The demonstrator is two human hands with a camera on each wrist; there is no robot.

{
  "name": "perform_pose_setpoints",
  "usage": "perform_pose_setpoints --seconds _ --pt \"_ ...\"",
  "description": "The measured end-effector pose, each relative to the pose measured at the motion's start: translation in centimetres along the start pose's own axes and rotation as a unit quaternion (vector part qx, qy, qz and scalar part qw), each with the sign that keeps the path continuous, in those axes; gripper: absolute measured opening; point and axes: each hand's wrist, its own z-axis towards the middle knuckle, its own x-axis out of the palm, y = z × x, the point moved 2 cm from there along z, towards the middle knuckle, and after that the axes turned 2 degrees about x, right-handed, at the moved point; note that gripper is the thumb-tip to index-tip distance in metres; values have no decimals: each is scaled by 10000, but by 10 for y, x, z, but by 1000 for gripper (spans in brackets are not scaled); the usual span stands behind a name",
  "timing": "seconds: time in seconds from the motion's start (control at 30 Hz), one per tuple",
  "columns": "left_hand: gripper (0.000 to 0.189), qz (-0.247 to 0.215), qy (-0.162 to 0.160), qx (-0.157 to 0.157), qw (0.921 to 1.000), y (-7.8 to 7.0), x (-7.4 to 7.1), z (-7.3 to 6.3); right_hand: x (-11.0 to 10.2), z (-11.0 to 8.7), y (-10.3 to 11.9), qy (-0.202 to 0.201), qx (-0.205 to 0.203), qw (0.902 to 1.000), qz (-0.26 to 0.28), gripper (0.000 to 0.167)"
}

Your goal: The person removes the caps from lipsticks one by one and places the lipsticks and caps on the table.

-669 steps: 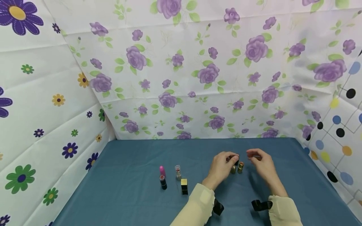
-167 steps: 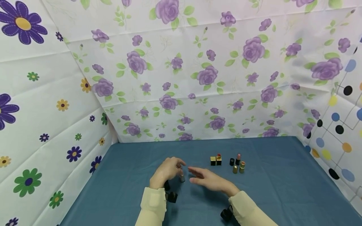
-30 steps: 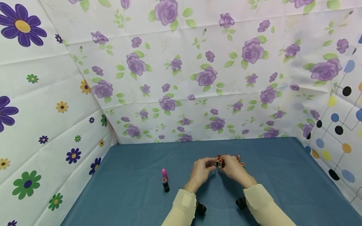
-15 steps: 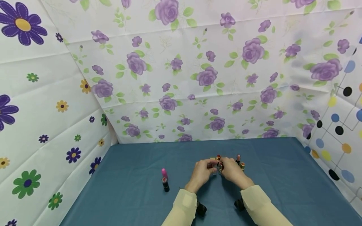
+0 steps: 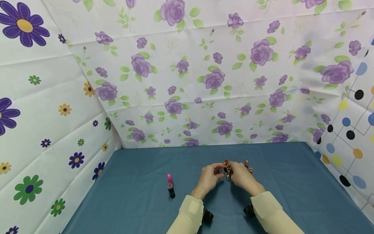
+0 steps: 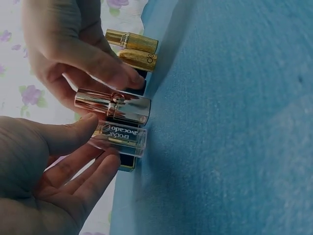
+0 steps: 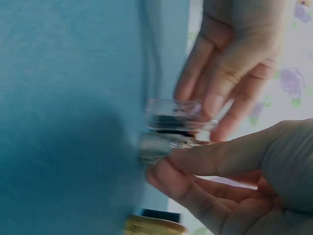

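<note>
In the head view, my left hand [image 5: 208, 179] and right hand [image 5: 243, 177] meet low over the table, right of centre. The left thumb and fingers hold a clear lipstick cap [image 6: 136, 141] upright; white lettering shows at it, though I cannot tell whether that lies on the cap or behind. Close beside it stands a shiny silver and rose-gold lipstick [image 6: 134, 108], its lower part pinched between my right thumb and finger in the right wrist view. Just behind the hands, a gold-topped lipstick with a red tip [image 5: 226, 162] shows; its black base is mostly hidden.
To the left stand a pink lipstick [image 5: 170, 179] and a black lipstick with a red tip [image 5: 171, 191]. Right of my hands are a nude lipstick [image 5: 246, 163] and a gold lipstick tube [image 5: 251, 170]. Blue cloth [image 5: 140, 195] covers the table; a flowered curtain [image 5: 181, 81] hangs behind.
Since 5.6 seconds ago, the lipstick and clear cap have travelled right, beside the gold-topped pair. Over the last second the right hand has lowered the lipstick slightly; the left hand has barely moved.
</note>
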Motion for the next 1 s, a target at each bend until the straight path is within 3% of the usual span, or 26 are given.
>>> perform_pose_setpoints --seconds 0.17,0.27,0.43,0.57,0.73,0.87,1.0 --pt "32 -90 -29 1 10000 -2 -3 0 -18 -8 5 138 23 9998 172 44" --pt "30 -119 -62 3 9999 -3 -5 0 -25 -9 6 81 -49 9996 278 43" --pt "25 -37 -99 205 9997 -7 -11 0 -32 -6 6 -678 -420 9946 670 28" --pt "22 -16 -226 391 9990 -12 -19 2 -35 -3 7 -1240 -726 9821 1214 24" --pt "22 -66 -465 509 9976 -19 -26 -1 -32 -2 9 -1557 -971 9596 2135 22" --pt "22 -203 -645 553 9962 -20 -26 -7 -28 -6 10 -1709 -1089 9371 2842 19" --pt "22 -176 -746 639 9950 -21 -30 -11 -24 -7 13 -1605 -1321 9234 3226 18"
